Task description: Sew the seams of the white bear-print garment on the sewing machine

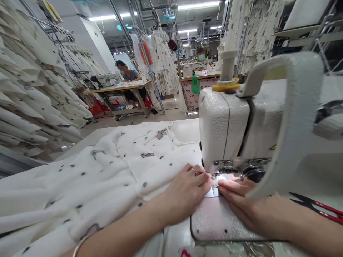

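My left hand (186, 192), with a ring on one finger and a bangle (80, 244) at the wrist, presses and gathers white fabric with a dark print (93, 171) close to the presser foot (215, 178) of a white industrial sewing machine (225, 125). My right hand (241, 203) lies on the machine bed (222, 223), its fingertips at the foot's right side. The machine head hides the needle's upper part. Red-handled thread snips (318, 208) lie right of my right hand.
Racks of white printed garments (34, 92) hang along the left and upper right. A thread cone (227, 67) stands on top of the machine. Farther back, a seated person (128, 76) works at a sewing table (115, 89), and another (200, 53) sits behind a table with a green bag (195, 84).
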The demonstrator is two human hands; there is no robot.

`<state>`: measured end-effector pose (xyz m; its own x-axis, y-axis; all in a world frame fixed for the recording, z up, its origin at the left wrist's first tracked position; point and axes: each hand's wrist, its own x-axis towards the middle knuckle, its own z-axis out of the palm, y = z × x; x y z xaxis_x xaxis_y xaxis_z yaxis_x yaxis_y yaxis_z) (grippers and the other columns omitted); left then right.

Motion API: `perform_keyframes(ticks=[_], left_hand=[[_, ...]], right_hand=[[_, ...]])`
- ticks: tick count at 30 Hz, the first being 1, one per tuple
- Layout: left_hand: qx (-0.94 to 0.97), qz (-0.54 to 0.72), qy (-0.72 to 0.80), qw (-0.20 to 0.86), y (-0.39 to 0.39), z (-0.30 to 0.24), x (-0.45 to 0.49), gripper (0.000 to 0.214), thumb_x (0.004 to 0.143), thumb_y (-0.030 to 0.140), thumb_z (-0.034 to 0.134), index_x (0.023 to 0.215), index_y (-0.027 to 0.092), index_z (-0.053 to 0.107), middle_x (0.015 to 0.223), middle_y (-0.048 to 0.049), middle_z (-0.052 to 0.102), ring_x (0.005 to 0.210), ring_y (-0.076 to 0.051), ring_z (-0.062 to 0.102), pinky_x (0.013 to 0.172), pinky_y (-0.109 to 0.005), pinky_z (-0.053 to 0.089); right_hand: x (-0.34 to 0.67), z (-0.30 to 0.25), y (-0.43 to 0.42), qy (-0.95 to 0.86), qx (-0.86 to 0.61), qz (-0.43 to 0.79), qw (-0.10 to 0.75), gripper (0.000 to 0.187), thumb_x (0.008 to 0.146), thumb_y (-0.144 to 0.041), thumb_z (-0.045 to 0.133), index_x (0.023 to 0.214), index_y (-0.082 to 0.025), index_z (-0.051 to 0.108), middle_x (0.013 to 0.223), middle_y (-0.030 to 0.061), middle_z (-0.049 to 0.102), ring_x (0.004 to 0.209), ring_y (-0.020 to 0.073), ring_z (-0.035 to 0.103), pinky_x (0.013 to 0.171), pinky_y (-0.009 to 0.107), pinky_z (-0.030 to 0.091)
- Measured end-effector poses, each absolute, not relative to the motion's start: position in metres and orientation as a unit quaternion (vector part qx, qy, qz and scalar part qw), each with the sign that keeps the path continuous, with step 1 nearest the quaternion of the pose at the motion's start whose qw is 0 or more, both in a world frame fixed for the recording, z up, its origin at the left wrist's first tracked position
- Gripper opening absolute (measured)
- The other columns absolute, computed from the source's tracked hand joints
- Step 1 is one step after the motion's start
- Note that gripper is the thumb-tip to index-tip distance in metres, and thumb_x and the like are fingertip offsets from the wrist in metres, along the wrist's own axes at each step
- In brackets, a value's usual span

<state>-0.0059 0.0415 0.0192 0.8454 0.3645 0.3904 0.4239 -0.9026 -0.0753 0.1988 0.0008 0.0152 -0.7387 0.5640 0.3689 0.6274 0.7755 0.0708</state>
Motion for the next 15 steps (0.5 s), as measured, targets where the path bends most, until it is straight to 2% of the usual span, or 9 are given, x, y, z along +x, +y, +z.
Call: perform_keyframes(ticks=[3,7,10,12,15], left_hand=[[-0.961,-0.133,-0.234,0.058,0.039,0.019,-0.005,0.018,0.078,0.011,0.046,0.094,0.015,0.054,0.091,-0.0038,0.058,0.089,-0.019,0.049,0.076,-0.033,0.039],[-0.961,-0.114,-0.247,0.043,0.034,0.02,-0.004,0.018,0.077,0.013,0.048,0.092,0.019,0.054,0.098,-0.0017,0.056,0.095,-0.019,0.047,0.081,-0.035,0.037],[-0.956,-0.09,-0.274,0.051,0.03,0.022,-0.003,0.02,0.075,0.016,0.049,0.095,0.017,0.054,0.1,-0.0027,0.056,0.097,-0.021,0.046,0.08,-0.036,0.038],[-0.953,-0.068,-0.289,0.061,0.025,0.025,-0.003,0.024,0.076,0.017,0.048,0.099,0.015,0.053,0.106,-0.0045,0.055,0.1,-0.021,0.045,0.081,-0.035,0.039],[-0.949,-0.046,-0.302,0.079,0.008,0.026,-0.007,0.037,0.08,0.021,0.043,0.116,0.012,0.044,0.124,-0.0081,0.045,0.113,-0.02,0.039,0.091,-0.035,0.035]], right_hand=[[0.2,0.019,-0.003,-0.924,-0.344,-0.086,0.145,0.034,0.077,-0.009,0.036,0.101,-0.012,0.059,0.102,0.0106,0.061,0.085,0.0234,0.059,0.07,0.037,0.048],[0.2,0.02,-0.005,-0.918,-0.344,-0.125,0.155,0.032,0.075,-0.011,0.039,0.099,-0.013,0.06,0.096,0.0094,0.064,0.067,0.0189,0.061,0.058,0.031,0.049],[0.198,0.018,-0.004,-0.92,-0.33,-0.125,0.169,0.031,0.076,-0.011,0.038,0.098,-0.011,0.06,0.098,0.01,0.063,0.07,0.0178,0.061,0.057,0.028,0.048],[0.199,0.019,-0.005,-0.929,-0.312,-0.123,0.158,0.03,0.076,-0.007,0.036,0.093,-0.011,0.06,0.098,0.0112,0.063,0.073,0.0185,0.061,0.059,0.029,0.047],[0.209,0.026,-0.013,-0.943,-0.266,-0.136,0.148,0.029,0.078,-0.005,0.033,0.088,-0.015,0.059,0.092,0.0101,0.063,0.075,0.0191,0.06,0.061,0.03,0.046]])
